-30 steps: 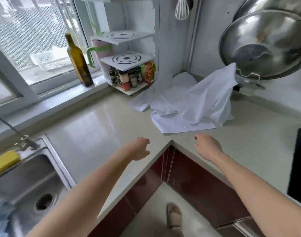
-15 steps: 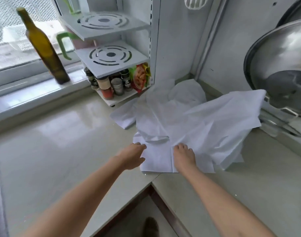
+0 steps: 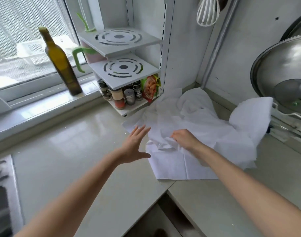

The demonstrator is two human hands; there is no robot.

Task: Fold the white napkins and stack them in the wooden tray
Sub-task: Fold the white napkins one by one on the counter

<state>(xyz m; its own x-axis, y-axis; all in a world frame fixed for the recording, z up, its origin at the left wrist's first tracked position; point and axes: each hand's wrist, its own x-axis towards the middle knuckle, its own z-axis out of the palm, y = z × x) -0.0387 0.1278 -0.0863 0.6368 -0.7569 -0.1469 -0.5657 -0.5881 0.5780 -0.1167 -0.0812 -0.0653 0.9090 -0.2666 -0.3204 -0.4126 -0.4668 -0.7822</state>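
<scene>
On a pale kitchen counter (image 3: 64, 151), a right hand (image 3: 184, 138) pinches a crumpled layer of the white napkins (image 3: 197, 127) heaped in the far corner, the left hand (image 3: 134, 146) spread empty beside, risking dragging several sheets together.

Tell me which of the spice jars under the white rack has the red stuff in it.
The front jar with the beige cap, at the rack's near corner; its lower half shows red powder, while the jars beside it look grey or dark.
</scene>
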